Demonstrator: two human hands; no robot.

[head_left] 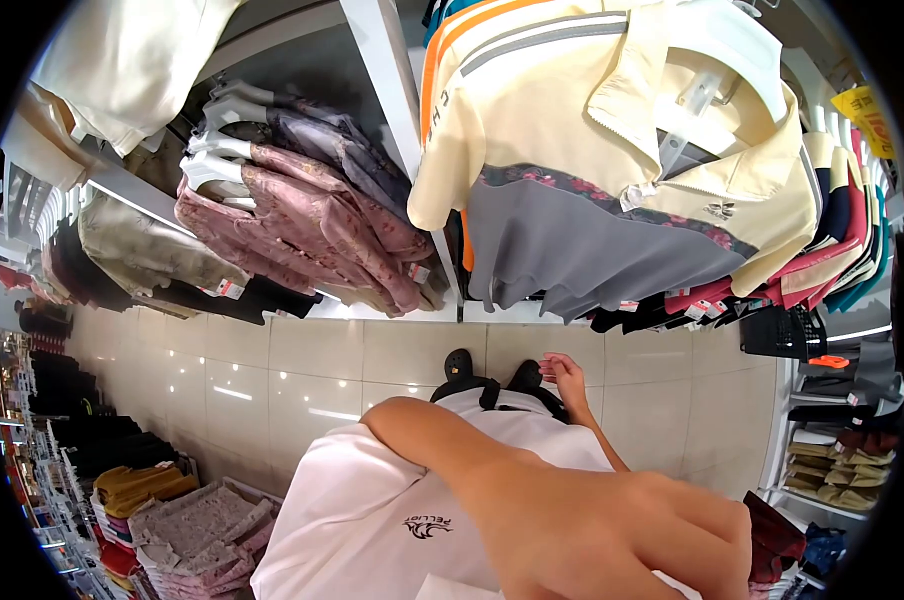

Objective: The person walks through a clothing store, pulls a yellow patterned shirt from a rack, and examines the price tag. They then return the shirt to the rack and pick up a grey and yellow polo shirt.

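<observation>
My right hand (564,378) hangs low beside my hip, above the tiled floor (302,370), with its fingers loosely curled and nothing visible in them. It is close to my black shoes (459,364). My left arm is bent across my white shirt (372,500), elbow out at the left. My left hand (622,540) is raised very near the camera at the bottom. It is large and blurred, and its fingers are hidden. A cream and grey polo shirt (612,150) hangs on a hanger in front of me, above both hands.
Pink patterned shirts (312,210) hang on a rack at the left of a white post (397,90). More shirts on hangers (832,230) run off to the right. Folded clothes lie on shelves at the right (832,470), and in bins at the lower left (197,525).
</observation>
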